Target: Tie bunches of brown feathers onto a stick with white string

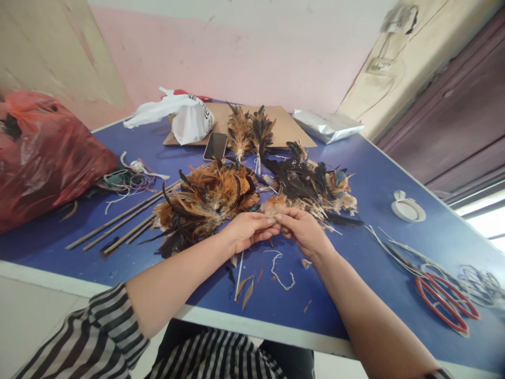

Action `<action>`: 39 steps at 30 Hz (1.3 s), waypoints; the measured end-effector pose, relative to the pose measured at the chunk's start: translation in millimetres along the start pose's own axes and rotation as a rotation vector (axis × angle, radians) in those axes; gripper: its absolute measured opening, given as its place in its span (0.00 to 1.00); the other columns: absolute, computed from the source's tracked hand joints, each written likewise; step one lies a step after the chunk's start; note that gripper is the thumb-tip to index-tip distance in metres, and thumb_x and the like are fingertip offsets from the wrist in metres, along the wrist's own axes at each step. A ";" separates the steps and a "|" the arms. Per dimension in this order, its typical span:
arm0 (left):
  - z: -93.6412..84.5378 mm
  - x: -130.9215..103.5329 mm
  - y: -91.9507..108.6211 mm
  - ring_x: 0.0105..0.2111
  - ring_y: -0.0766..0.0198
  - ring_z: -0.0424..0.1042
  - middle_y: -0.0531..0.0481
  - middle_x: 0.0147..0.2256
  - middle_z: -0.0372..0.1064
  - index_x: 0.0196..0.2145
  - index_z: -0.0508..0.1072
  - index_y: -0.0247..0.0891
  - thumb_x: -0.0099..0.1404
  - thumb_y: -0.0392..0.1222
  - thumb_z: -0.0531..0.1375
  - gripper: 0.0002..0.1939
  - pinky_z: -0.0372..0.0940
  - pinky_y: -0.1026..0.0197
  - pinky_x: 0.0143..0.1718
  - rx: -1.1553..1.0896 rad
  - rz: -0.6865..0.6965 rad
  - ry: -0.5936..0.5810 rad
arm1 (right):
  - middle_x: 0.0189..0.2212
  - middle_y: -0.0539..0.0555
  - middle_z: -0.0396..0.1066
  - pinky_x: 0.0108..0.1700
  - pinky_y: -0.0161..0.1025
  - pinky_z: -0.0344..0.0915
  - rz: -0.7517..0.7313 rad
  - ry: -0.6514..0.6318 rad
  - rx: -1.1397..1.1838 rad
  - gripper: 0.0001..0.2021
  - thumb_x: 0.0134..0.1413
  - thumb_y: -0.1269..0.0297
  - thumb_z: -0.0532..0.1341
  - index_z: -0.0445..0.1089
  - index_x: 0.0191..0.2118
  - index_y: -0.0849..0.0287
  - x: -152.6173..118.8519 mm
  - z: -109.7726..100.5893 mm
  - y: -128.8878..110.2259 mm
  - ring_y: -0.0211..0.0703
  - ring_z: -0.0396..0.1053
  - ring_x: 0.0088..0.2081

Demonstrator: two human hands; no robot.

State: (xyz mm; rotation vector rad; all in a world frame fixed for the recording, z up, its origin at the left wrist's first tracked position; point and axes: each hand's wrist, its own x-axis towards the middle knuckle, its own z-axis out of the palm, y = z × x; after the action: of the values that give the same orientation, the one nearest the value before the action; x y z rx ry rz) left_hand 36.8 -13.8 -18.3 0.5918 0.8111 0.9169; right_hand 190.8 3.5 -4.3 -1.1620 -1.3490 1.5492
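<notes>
My left hand [250, 231] and my right hand [303, 230] meet over the near middle of the blue table. Both are closed, fingertips pinching the base of a small tuft of light brown feathers [275, 202]. Just left of it lies a large heap of orange-brown and black feathers [213, 195]. To the right spreads a darker feather pile [303, 181]. A thin white stick [239, 276] extends below my left hand; my hand hides its upper end. A short piece of white string [282, 276] and a few loose feathers [246, 292] lie on the table before me.
Sticks [122, 223] and a red plastic bag [51, 158] are at left. Behind lie a phone [215, 146], a white bag [191, 121] and bound feather bunches [240, 131] on cardboard [292, 126]. Red-handled scissors [445, 302], a tape roll [409, 209] and a silver packet [327, 125] sit right.
</notes>
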 end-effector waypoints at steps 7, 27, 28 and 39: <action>0.9 -1.6 4.3 0.19 0.73 0.69 0.46 0.23 0.71 0.25 0.73 0.28 0.49 0.32 0.65 0.05 0.65 0.74 0.22 0.099 0.002 0.041 | 0.17 0.48 0.65 0.18 0.30 0.51 -0.065 0.043 -0.149 0.13 0.39 0.56 0.64 0.69 0.26 0.62 -2.2 1.4 -1.2 0.28 0.53 0.16; -11.6 4.1 21.6 0.25 0.72 0.70 0.46 0.29 0.71 0.28 0.73 0.29 0.52 0.32 0.62 0.04 0.65 0.73 0.22 -0.050 0.242 0.212 | 0.29 0.52 0.70 0.34 0.36 0.61 -0.479 0.118 -0.874 0.08 0.46 0.64 0.58 0.73 0.32 0.56 4.6 -13.4 0.3 0.40 0.65 0.29; -12.3 4.6 21.6 0.24 0.73 0.70 0.46 0.29 0.71 0.28 0.73 0.28 0.52 0.32 0.62 0.04 0.64 0.73 0.22 -0.048 0.252 0.214 | 0.30 0.52 0.69 0.35 0.36 0.61 -0.533 0.053 -0.921 0.09 0.48 0.65 0.58 0.72 0.35 0.56 2.4 -4.1 1.6 0.39 0.65 0.30; -10.3 3.6 22.0 0.21 0.75 0.66 0.48 0.26 0.69 0.26 0.73 0.29 0.50 0.32 0.64 0.04 0.61 0.74 0.18 -0.039 0.250 0.234 | 0.30 0.56 0.67 0.36 0.35 0.59 -0.511 -0.116 -1.473 0.12 0.57 0.65 0.49 0.70 0.32 0.59 -6.8 29.9 5.9 0.40 0.66 0.34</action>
State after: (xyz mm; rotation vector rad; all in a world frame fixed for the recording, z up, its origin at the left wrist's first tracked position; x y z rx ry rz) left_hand 19.7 1.2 -9.0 0.5666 0.9396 1.2452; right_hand 164.3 -12.6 -8.4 -1.2632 -2.6998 0.0484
